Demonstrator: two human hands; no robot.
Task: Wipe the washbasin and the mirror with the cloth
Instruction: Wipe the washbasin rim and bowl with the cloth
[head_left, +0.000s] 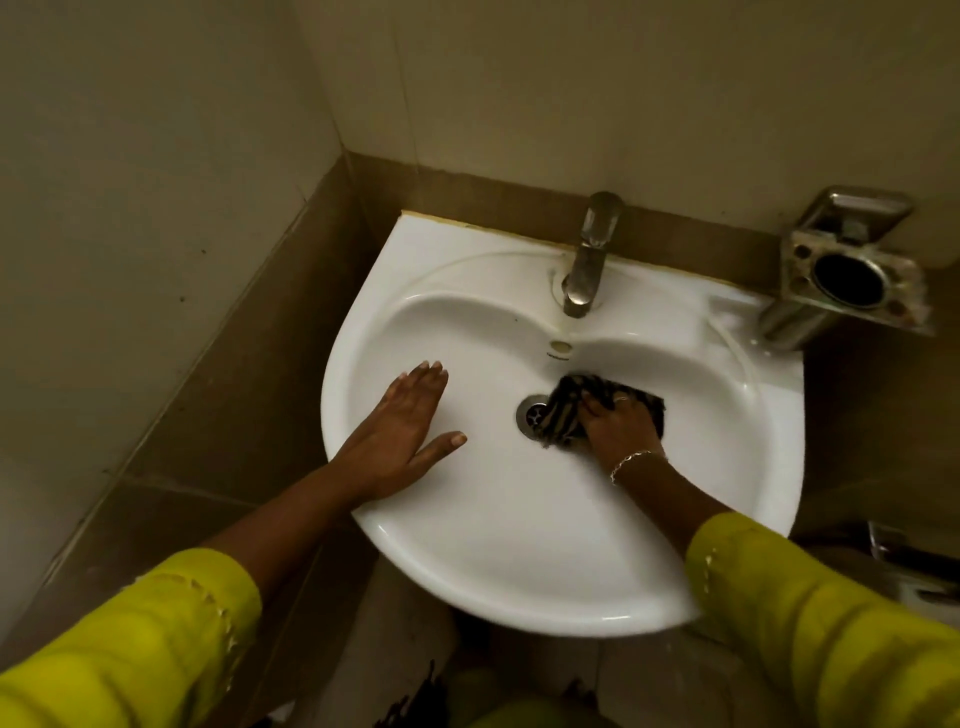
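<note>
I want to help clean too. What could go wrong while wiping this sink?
The cloth, held by the right hand, lies over the edge of the drain; a corner might catch there. The left hand rests flat on the smooth slope of the washbasin and could slip if it is wet.

- A single view comes from a camera on the person's head, at the front of the washbasin (519, 545).
- It faces forward and steeply down, so the bowl is seen almost from above. The tap (587, 270) is at the far side and the wall corner (343, 150) is above it.
- It is close: the washbasin fills the middle, and both yellow sleeves (130, 649) enter from the bottom corners.
- The left hand (405, 421) sits left of centre. The right hand (618, 426) holds the cloth (561, 413) just right of centre, by the drain (530, 410).
- The wide lens bends the edges, and a metal holder (852, 275) lies at the right edge.
</note>
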